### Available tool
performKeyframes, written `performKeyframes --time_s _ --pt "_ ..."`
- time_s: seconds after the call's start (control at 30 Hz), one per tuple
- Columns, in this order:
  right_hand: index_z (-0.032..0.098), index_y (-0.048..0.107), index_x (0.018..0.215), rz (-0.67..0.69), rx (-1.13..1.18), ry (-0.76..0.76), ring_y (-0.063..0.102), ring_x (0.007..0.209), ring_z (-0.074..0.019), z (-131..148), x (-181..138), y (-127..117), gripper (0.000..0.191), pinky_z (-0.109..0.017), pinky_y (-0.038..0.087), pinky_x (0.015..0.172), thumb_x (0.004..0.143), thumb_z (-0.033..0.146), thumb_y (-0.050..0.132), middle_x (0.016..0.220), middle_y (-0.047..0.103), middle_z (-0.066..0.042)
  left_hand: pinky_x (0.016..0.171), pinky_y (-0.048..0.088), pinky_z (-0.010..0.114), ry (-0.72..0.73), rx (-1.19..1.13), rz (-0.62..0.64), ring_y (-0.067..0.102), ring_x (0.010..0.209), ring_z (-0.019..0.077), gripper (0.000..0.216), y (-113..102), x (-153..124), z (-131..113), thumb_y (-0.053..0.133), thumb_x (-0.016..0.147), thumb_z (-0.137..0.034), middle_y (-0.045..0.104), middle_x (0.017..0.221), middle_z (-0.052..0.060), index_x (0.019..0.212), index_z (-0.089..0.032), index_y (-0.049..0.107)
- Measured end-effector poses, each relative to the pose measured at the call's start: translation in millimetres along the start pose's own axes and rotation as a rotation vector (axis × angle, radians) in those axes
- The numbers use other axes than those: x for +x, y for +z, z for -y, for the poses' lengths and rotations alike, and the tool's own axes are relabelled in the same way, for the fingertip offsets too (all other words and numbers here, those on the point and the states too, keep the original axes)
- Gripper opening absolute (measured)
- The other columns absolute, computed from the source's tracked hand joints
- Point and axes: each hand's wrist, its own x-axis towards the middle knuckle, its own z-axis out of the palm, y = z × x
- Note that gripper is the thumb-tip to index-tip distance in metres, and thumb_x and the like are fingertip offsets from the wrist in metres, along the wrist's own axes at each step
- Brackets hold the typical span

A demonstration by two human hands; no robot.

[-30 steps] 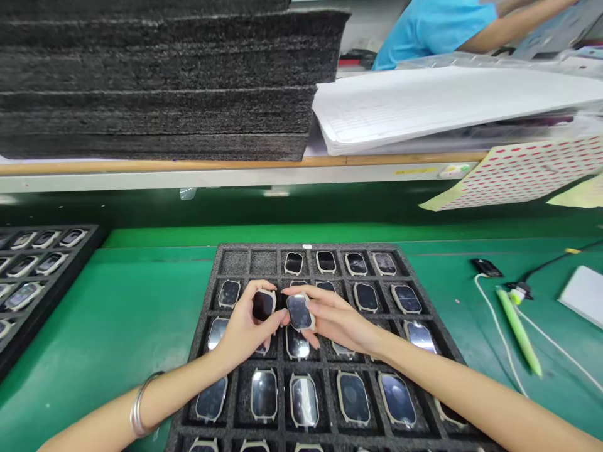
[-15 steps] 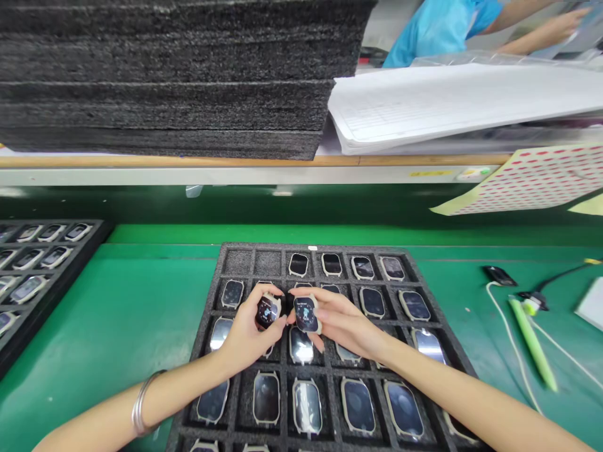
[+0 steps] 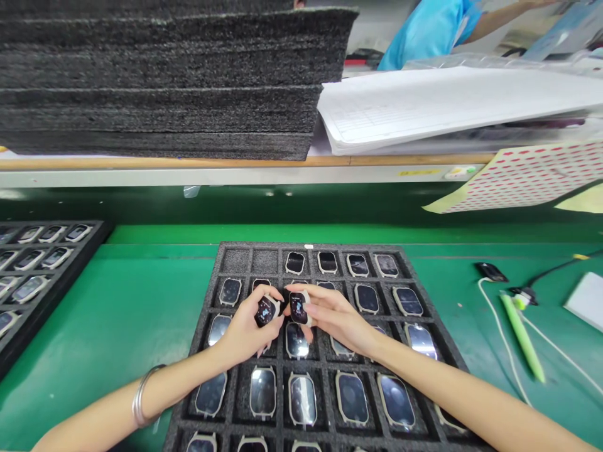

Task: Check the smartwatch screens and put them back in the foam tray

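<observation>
My left hand point(image 3: 249, 323) is closed round a smartwatch body point(image 3: 267, 310) whose dark screen is lit with a small blue figure. Right beside it, my right hand point(image 3: 336, 314) grips a second lit watch body point(image 3: 298, 308) between thumb and fingers, its screen turned toward me. The two watches are side by side, almost touching, above a black foam tray point(image 3: 235, 339). Strapless watches with pale frames and dark screens lie in most of the tray's cells, such as one watch point(image 3: 352, 398) in a lower row. Two cells at the tray's far left corner hold nothing.
Another foam tray of watches point(image 3: 56, 257) lies at the left. A green pen-like tool point(image 3: 524, 339) and white cable point(image 3: 504, 342) are at the right. Above, a shelf point(image 3: 264, 172) carries stacked black foam point(image 3: 164, 81) and papers point(image 3: 452, 100). A person in a blue sleeve point(image 3: 426, 31) is behind.
The watch in my right hand has tilted and shifted slightly left. My left hand stays nearly in place. The view has shifted a little, and the person behind has moved an arm.
</observation>
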Motion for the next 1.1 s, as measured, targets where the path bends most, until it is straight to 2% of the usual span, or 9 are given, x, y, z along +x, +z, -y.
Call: performKeyframes --time_s 0.17,0.33,0.5,0.67,0.83,0.97,1.1 --pt "0.016 0.053 0.129 -0.002 0.011 -0.013 0.064 0.057 -0.0146 -0.2 -0.9 1.1 0.044 -0.028 0.051 0.06 0.088 0.026 0.065 0.096 0.066 -0.012 0.03 0.035 0.01 0.022 -0.024 -0.019 0.043 0.032 0.0035 0.028 0.3 0.0 -0.3 0.056 0.084 -0.022 0.049 0.06 -0.01 0.107 -0.023 0.04" --pt "0.015 0.053 0.13 -0.01 -0.002 0.0 0.063 0.056 -0.0138 -1.7 -0.6 0.6 0.047 -0.026 0.05 0.056 0.087 0.029 0.067 0.095 0.066 -0.012 0.027 0.028 0.009 -0.011 0.022 -0.013 0.038 0.029 0.0031 0.02 0.3 -0.7 0.1 0.054 0.084 -0.019 0.045 0.053 -0.011 0.1 -0.022 0.043" --pt "0.015 0.052 0.13 -0.008 -0.023 -0.006 0.064 0.055 -0.0143 -2.2 -1.2 0.9 0.047 -0.027 0.05 0.057 0.088 0.029 0.066 0.095 0.067 -0.011 0.029 0.03 0.011 -0.01 0.007 -0.049 0.04 0.031 0.004 0.025 -0.7 -0.4 -0.5 0.056 0.084 -0.021 0.047 0.056 -0.01 0.105 -0.022 0.043" --pt "0.015 0.053 0.129 -0.013 -0.032 -0.008 0.063 0.054 -0.0135 -1.5 -1.6 1.4 0.045 -0.025 0.05 0.056 0.088 0.029 0.066 0.094 0.067 -0.011 0.029 0.023 0.013 0.014 0.069 -0.025 0.035 0.03 0.0033 0.019 -2.7 -0.3 2.5 0.055 0.083 -0.018 0.044 0.055 -0.01 0.099 -0.021 0.045" --pt "0.015 0.053 0.13 -0.024 -0.037 -0.01 0.063 0.054 -0.0129 -1.5 -1.7 1.8 0.048 -0.024 0.049 0.055 0.086 0.03 0.068 0.094 0.067 -0.011 0.034 0.026 0.015 0.048 0.061 -0.055 0.037 0.033 0.004 0.023 -4.5 -0.7 4.9 0.055 0.083 -0.019 0.042 0.057 -0.01 0.102 -0.022 0.044" --pt "0.014 0.052 0.13 -0.033 -0.045 -0.005 0.062 0.054 -0.0125 -2.0 -1.9 1.7 0.048 -0.024 0.048 0.054 0.087 0.03 0.067 0.094 0.067 -0.011 0.038 0.029 0.016 0.085 0.112 -0.029 0.036 0.037 0.0037 0.019 -5.1 -0.4 4.1 0.055 0.081 -0.015 0.043 0.06 -0.009 0.097 -0.021 0.047" --pt "0.015 0.052 0.13 -0.036 -0.05 -0.006 0.062 0.053 -0.0129 -2.2 -2.1 1.9 0.05 -0.025 0.048 0.054 0.086 0.032 0.068 0.093 0.067 -0.011 0.035 0.029 0.015 0.061 0.078 -0.044 0.036 0.035 0.0045 0.021 -4.0 0.2 3.3 0.056 0.082 -0.019 0.042 0.059 -0.01 0.101 -0.022 0.046"
